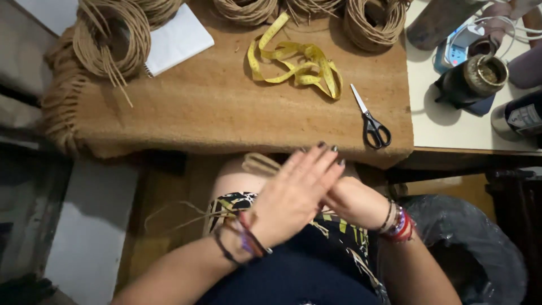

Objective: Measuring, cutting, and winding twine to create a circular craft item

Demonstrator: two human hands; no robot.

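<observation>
A brown woven mat [226,113] covers the tabletop across the upper middle of the frame, its near edge running just above the hands and its left edge breaking into a hanging fringe at the far left. Bare mat lies open between the yellow measuring tape [299,65], crumpled in loops at upper centre, and that near edge; the black-handled scissors [370,121] lie closed near the mat's right edge, well apart from the hands. Coils of tan cord [113,36] line the top of the frame, rough and fibrous, one at upper left lying partly over a white spiral notebook [180,36]. Right of the mat a pale table surface [446,124] carries a dark round cup with a metal rim [474,79]. A black plastic bag [480,243] fills the lower right. Below the mat's edge, at centre, the left hand [296,195] lies flat over the right hand [350,200], fingers straight, released and pressed together, dark nails pointing to the upper right. The right hand is mostly covered; whether its fingers are curled cannot be told. A flat loop of tan cord strands [259,164] sticks out from between the palms toward the upper left, over the bare knee, with loose ends trailing at lower left. Bracelets ring both wrists.
</observation>
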